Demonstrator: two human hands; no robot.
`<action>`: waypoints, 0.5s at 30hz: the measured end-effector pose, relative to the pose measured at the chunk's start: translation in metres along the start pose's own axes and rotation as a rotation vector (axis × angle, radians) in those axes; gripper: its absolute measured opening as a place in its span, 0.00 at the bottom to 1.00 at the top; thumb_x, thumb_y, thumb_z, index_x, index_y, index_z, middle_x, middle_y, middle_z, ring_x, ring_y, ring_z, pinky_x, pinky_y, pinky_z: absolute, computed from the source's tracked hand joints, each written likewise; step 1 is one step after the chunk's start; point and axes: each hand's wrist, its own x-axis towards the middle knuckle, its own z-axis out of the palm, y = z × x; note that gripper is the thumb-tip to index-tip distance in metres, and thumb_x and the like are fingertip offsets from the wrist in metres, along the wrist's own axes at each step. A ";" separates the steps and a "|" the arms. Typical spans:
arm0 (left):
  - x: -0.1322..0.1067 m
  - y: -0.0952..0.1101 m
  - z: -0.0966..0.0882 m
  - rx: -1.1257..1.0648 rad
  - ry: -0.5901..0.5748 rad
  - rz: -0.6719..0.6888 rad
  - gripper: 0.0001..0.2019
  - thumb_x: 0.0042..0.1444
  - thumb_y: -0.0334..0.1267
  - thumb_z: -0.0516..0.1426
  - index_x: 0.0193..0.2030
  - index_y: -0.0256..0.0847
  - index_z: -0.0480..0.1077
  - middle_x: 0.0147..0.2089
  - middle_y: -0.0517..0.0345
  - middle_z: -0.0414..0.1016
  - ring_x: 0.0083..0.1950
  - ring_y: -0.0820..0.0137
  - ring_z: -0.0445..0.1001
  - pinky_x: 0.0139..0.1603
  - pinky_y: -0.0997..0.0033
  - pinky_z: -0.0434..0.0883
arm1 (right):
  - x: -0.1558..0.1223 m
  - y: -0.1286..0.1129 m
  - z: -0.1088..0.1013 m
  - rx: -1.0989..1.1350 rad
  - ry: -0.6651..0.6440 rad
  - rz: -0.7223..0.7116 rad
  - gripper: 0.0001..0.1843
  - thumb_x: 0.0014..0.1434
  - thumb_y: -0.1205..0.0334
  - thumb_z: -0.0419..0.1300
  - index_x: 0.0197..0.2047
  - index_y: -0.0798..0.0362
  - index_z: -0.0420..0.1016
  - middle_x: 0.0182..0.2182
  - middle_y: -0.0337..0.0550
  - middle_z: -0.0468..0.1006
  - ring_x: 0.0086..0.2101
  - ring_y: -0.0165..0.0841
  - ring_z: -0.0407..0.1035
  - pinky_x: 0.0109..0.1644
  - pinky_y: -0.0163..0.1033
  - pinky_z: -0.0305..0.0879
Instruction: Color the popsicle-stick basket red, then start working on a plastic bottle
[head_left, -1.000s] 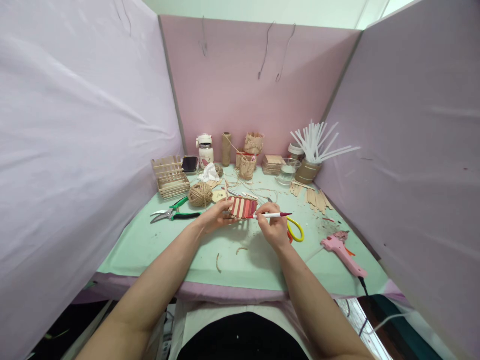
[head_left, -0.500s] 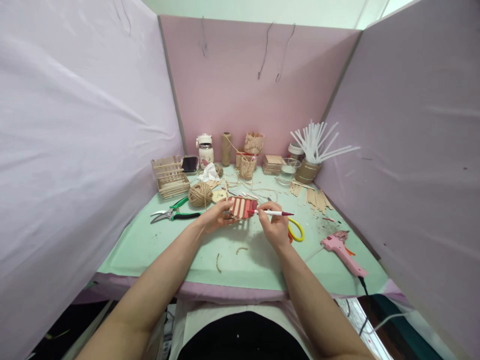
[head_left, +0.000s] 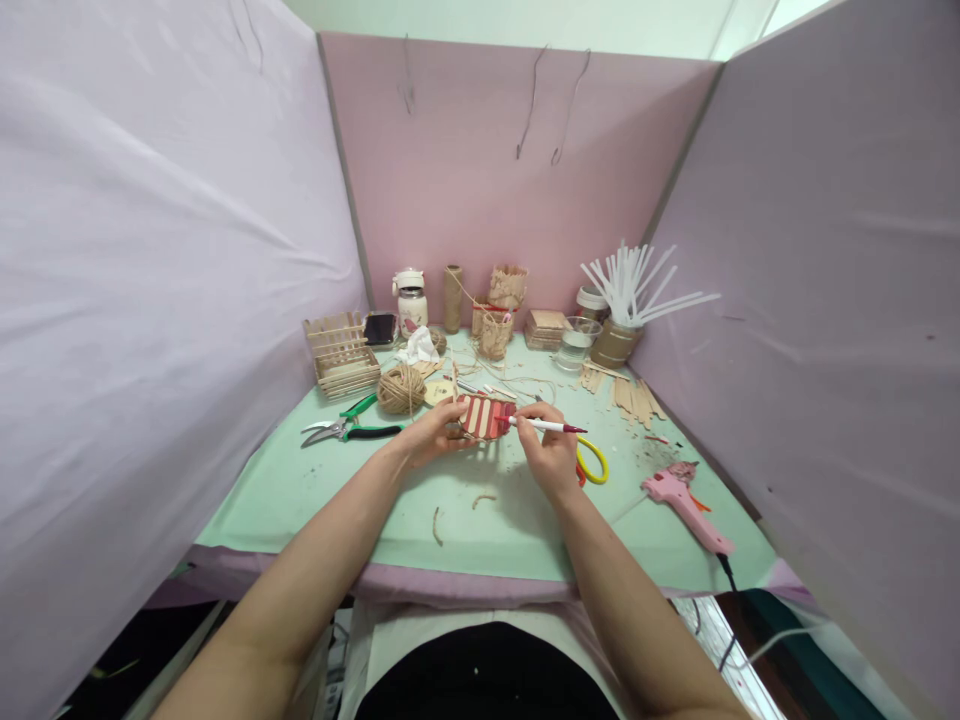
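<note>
Right hand nudged slightly up, fingers pinching white red-capped marker pen against red-striped craft-stick panel, left hand gripping it; mint-green tabletop, pink partition walls

No legible text, label, brand, number or sign on anything here.

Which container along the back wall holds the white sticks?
The brown jar at the far right: the white sticks fan out of it alone.
</note>
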 end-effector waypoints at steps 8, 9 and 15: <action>0.001 -0.001 -0.001 0.001 0.000 0.010 0.31 0.47 0.48 0.75 0.56 0.40 0.74 0.54 0.43 0.83 0.44 0.61 0.83 0.47 0.63 0.79 | -0.001 0.001 -0.001 -0.011 -0.032 0.006 0.09 0.63 0.59 0.60 0.31 0.47 0.77 0.29 0.39 0.82 0.34 0.38 0.75 0.47 0.47 0.68; 0.001 -0.001 -0.001 0.002 0.002 0.009 0.31 0.48 0.48 0.75 0.55 0.41 0.74 0.54 0.42 0.83 0.44 0.61 0.83 0.47 0.62 0.79 | -0.001 0.001 -0.001 -0.012 -0.038 -0.002 0.09 0.63 0.59 0.60 0.30 0.47 0.76 0.28 0.39 0.82 0.34 0.38 0.75 0.47 0.47 0.68; 0.002 -0.003 -0.001 0.021 -0.007 0.022 0.31 0.47 0.49 0.75 0.56 0.41 0.75 0.56 0.42 0.83 0.45 0.60 0.83 0.48 0.61 0.79 | -0.002 0.004 0.000 -0.015 0.038 0.045 0.07 0.66 0.58 0.61 0.36 0.47 0.79 0.32 0.40 0.84 0.35 0.39 0.76 0.46 0.46 0.69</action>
